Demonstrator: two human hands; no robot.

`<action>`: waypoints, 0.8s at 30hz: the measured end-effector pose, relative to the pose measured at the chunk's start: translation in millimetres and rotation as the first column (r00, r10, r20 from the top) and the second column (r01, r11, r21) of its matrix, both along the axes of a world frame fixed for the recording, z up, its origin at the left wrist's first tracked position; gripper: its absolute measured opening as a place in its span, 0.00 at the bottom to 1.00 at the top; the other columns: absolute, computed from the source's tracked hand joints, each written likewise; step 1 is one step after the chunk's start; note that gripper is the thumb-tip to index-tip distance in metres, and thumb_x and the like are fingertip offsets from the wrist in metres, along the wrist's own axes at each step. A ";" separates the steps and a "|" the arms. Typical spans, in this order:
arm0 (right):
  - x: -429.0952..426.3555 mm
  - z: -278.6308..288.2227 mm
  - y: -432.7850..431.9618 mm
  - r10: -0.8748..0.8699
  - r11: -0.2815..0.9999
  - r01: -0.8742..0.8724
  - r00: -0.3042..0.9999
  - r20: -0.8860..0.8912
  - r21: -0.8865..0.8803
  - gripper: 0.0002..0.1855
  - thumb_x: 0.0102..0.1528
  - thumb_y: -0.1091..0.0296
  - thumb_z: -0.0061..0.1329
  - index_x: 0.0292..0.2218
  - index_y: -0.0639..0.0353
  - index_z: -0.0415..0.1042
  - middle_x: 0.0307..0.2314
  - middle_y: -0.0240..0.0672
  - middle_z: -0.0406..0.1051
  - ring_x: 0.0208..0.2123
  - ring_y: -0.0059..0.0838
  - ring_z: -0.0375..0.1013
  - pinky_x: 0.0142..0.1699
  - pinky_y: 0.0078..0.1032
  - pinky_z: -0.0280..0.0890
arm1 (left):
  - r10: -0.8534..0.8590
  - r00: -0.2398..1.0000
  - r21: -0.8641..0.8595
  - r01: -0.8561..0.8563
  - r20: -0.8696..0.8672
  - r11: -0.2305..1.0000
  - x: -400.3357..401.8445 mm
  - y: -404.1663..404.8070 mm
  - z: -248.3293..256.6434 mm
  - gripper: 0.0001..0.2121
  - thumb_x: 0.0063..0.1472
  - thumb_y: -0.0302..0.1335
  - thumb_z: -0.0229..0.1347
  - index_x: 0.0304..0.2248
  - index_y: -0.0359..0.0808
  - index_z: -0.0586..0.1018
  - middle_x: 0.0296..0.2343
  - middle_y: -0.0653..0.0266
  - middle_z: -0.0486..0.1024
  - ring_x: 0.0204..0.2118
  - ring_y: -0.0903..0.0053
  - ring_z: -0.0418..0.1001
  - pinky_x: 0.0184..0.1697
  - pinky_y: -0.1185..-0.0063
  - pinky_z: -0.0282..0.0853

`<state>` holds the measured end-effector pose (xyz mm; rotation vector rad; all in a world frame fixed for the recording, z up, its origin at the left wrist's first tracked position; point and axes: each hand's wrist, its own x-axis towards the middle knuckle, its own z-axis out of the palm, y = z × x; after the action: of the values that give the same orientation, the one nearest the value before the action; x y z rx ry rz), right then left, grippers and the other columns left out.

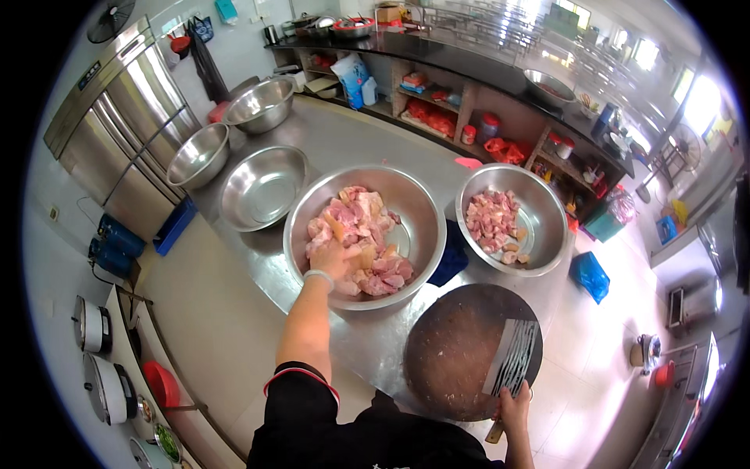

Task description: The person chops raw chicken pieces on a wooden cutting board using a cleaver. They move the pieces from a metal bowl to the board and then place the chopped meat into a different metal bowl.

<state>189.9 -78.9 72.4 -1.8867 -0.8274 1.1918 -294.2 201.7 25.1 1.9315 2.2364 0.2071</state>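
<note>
My left hand (330, 261) reaches into a large stainless steel bowl (423, 280) and touches the raw meat pieces (357, 217) heaped there; whether its fingers have closed on a piece cannot be told. In my right hand (513, 404) is the handle of a cleaver (511, 354), whose broad blade lies over the right part of a round chopping board (448, 352). The board bears small scraps. Behind it to the right, a second steel bowl (545, 234) holds smaller chopped meat pieces (492, 220). A dark blue cloth (450, 258) lies between the two bowls.
Several empty steel bowls (263, 187) stand at the left of the metal table (334, 135). Beyond it runs a black counter (445, 55) with shelves beneath. A steel refrigerator (126, 129) is at far left. A blue plastic bag (590, 275) is on the floor, right of the table.
</note>
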 end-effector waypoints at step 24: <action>18.4 19.6 -19.9 0.026 1.000 -0.025 0.996 -0.082 0.016 0.10 0.59 0.71 0.46 0.36 0.61 0.57 0.14 0.34 0.63 0.11 0.25 0.65 0.15 0.27 0.61 | -0.688 0.696 0.178 0.665 0.206 0.725 319.8 -177.0 -0.6 0.42 0.51 0.38 0.64 0.59 0.28 0.56 0.57 0.44 0.56 0.58 0.49 0.59 0.60 0.62 0.57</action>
<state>208.3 -98.8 92.0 -1.8079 -0.8152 1.2669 25.6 24.7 24.5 2.4597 1.2396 0.4221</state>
